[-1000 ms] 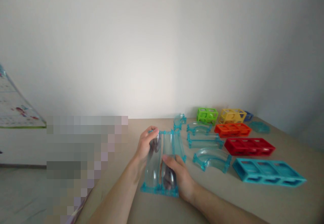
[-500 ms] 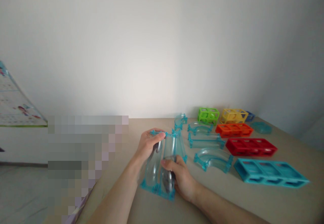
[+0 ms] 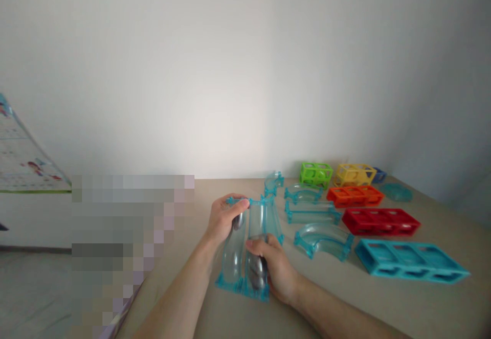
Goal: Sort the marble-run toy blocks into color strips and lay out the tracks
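Observation:
Two clear tube pieces with teal end connectors (image 3: 235, 257) stand side by side between my hands, at the lower middle. My left hand (image 3: 226, 219) grips their far end, thumb on top near the connector. My right hand (image 3: 274, 265) is closed around the right-hand piece, its thumb lying across the upper face. Dark patches show through the plastic under the fingers. Another clear teal piece (image 3: 273, 221) lies just behind, to the right of the held ones.
On the table (image 3: 180, 211), right of my hands, lie a curved clear track (image 3: 326, 236), a straight one (image 3: 312, 212), a turquoise frame (image 3: 410, 261), a red frame (image 3: 379, 221), an orange frame (image 3: 355, 196), a green one (image 3: 315, 174) and a yellow one (image 3: 355, 174).
The near end of the held pieces has shifted slightly to the right. Both hands keep their hold, almost in the same place.

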Demonstrator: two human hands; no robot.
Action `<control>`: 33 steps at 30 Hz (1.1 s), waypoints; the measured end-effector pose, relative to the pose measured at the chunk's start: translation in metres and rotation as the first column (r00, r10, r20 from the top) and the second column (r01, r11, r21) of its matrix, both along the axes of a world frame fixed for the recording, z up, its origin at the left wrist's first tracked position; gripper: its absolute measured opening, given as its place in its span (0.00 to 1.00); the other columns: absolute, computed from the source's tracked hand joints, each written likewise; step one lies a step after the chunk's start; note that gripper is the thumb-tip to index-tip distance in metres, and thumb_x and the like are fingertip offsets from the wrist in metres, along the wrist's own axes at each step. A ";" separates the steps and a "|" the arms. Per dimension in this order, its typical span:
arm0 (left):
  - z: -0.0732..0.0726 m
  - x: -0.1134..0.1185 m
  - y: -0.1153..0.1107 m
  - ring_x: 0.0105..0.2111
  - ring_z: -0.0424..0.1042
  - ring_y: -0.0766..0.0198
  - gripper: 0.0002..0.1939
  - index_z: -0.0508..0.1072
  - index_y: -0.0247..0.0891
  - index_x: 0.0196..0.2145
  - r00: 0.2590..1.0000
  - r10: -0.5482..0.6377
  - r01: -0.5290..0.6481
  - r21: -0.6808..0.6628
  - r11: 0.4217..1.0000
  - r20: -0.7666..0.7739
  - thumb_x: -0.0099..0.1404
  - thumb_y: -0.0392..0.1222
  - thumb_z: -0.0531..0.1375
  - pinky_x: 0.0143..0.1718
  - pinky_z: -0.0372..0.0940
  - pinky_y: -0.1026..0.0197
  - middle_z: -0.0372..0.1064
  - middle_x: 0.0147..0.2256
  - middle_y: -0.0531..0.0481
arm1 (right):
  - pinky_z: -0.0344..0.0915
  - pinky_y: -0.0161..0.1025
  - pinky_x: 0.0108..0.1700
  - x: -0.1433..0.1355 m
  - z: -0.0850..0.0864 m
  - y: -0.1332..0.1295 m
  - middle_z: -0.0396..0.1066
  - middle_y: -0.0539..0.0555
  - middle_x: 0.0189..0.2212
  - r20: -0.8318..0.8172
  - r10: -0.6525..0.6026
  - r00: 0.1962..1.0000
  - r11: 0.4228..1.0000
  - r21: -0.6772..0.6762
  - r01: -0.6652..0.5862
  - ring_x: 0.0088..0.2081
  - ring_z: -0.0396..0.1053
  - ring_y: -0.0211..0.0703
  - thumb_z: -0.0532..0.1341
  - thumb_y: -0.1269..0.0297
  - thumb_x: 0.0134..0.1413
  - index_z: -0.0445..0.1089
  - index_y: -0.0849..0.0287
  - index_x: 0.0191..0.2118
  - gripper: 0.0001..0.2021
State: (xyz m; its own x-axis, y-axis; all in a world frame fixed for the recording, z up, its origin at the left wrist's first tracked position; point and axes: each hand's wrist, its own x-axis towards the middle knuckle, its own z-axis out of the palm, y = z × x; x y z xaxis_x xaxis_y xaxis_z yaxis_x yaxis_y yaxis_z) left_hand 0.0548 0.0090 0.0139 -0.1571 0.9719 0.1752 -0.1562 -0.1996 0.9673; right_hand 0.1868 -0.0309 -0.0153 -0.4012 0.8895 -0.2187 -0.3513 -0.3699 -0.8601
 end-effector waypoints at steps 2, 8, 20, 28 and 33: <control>0.001 0.000 0.000 0.12 0.55 0.74 0.17 0.75 0.34 0.26 1.000 0.002 -0.002 0.000 1.000 0.007 0.48 0.52 0.69 0.14 0.48 0.69 0.62 0.14 0.57 | 0.52 0.30 0.17 0.000 -0.003 0.001 0.57 0.42 0.13 -0.006 0.016 1.000 1.000 0.011 -0.016 0.14 0.54 0.31 0.66 0.55 0.34 0.62 0.59 0.23 0.15; -0.004 -0.012 0.010 0.10 0.53 0.74 0.21 0.71 0.35 0.22 0.979 0.091 -0.075 -0.094 0.993 0.182 0.49 0.58 0.66 0.13 0.45 0.68 0.56 0.11 0.59 | 0.55 0.31 0.13 0.002 -0.009 0.004 0.54 0.44 0.08 -0.034 0.304 0.952 0.923 0.258 -0.286 0.10 0.55 0.32 0.62 0.44 0.46 0.60 0.59 0.16 0.25; -0.013 -0.011 0.016 0.15 0.65 0.66 0.16 0.74 0.32 0.27 0.927 0.002 0.116 -0.293 0.949 0.376 0.55 0.51 0.62 0.17 0.58 0.65 0.68 0.17 0.49 | 0.48 0.29 0.14 0.002 -0.010 0.001 0.54 0.44 0.09 0.052 0.156 0.986 0.897 0.411 -0.164 0.11 0.51 0.29 0.59 0.40 0.51 0.59 0.59 0.16 0.28; -0.033 -0.035 0.038 0.14 0.62 0.70 0.15 0.73 0.33 0.28 0.911 0.300 -0.215 -0.295 0.931 0.283 0.55 0.50 0.63 0.16 0.56 0.67 0.67 0.18 0.52 | 0.51 0.29 0.16 0.006 -0.008 -0.003 0.57 0.45 0.12 0.134 0.389 0.912 0.810 0.421 -0.407 0.13 0.53 0.30 0.56 0.36 0.51 0.67 0.63 0.23 0.30; -0.049 -0.046 0.051 0.14 0.60 0.73 0.11 0.68 0.36 0.33 0.727 0.650 -0.579 -0.311 0.753 0.222 0.58 0.46 0.61 0.17 0.55 0.69 0.68 0.23 0.55 | 0.56 0.28 0.20 0.012 -0.006 -0.005 0.62 0.48 0.17 0.284 0.605 0.744 0.625 0.410 -0.664 0.17 0.58 0.30 0.58 0.37 0.50 0.71 0.66 0.27 0.30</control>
State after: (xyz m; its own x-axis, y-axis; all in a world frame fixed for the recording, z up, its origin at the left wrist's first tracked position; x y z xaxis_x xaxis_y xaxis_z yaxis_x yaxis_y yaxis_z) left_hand 0.0090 0.0598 -0.0349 -0.7418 0.6472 -0.1757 -0.3555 -0.1574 0.9213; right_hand 0.1986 -0.0354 -0.0212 -0.9050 0.4210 0.0615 -0.0763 -0.0185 -0.9969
